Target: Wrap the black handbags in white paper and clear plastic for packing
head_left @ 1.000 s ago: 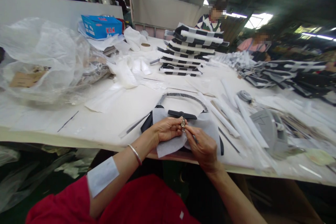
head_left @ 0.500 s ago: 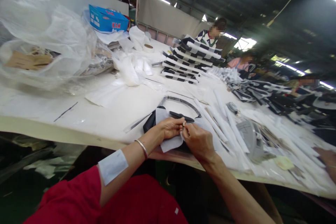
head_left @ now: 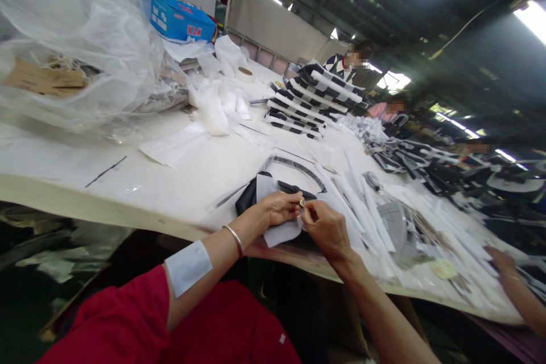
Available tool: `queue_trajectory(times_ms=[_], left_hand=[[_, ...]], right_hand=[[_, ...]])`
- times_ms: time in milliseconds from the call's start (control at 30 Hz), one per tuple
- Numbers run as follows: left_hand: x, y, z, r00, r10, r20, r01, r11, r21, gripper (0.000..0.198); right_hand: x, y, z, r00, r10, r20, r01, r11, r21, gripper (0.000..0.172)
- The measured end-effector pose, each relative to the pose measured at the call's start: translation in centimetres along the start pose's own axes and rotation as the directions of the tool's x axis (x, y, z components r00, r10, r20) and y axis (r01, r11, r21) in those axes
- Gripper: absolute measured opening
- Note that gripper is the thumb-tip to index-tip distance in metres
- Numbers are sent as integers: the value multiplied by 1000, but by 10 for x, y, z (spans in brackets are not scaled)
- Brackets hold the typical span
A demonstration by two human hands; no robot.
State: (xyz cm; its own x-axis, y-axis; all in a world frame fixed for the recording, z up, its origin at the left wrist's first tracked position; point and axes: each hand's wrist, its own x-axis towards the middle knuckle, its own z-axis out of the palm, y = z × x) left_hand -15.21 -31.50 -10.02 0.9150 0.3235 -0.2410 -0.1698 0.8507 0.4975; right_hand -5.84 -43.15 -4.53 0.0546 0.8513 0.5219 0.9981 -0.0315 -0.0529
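A black bag (head_left: 246, 198) with a wrapped, arched handle (head_left: 294, 164) lies at the table's near edge, white tissue sheets (head_left: 281, 233) over and beside it. My left hand (head_left: 281, 209) is closed above the bag, its thumb and fingertips pinching a small gold-coloured metal piece (head_left: 301, 203). From the other side my right hand (head_left: 326, 227) is closed too, with its fingertips at the same piece. The hands almost touch, and fingers partly hide the bag's front.
Clear plastic bags (head_left: 106, 57) and a blue box (head_left: 181, 18) stand back left. Behind the bag rises a stack of checkered pieces (head_left: 298, 103). White strips (head_left: 358, 199) and a grey piece (head_left: 394, 227) lie right, near another person's hand (head_left: 501, 261).
The view has shifted slightly. My hands stay together, and the metal piece shows more clearly between the fingertips. The other person's hand and forearm have come further into view at right.
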Motion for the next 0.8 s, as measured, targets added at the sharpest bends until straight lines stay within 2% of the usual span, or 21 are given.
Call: queue_trajectory(times_ms=[133,367,600,800], left_hand=[[-3,1,0,1000,-18,-16,17,1000,-7,20],[-5,3,2,999,-41,-34,42,999,19,16],[-6,4,3,994,-80,-71,85,993,76,14],[-6,3,6,991,-92,-100,104,988,116,15]], right_hand=[[0,4,0,995,93,42,-98,987,131,12],[3,10,-1,999,27,30,-31,991,128,15],[-3,14,5,993,118,18,-119,967,223,14],[-4,16,6,998,63,22,-67,958,279,13]])
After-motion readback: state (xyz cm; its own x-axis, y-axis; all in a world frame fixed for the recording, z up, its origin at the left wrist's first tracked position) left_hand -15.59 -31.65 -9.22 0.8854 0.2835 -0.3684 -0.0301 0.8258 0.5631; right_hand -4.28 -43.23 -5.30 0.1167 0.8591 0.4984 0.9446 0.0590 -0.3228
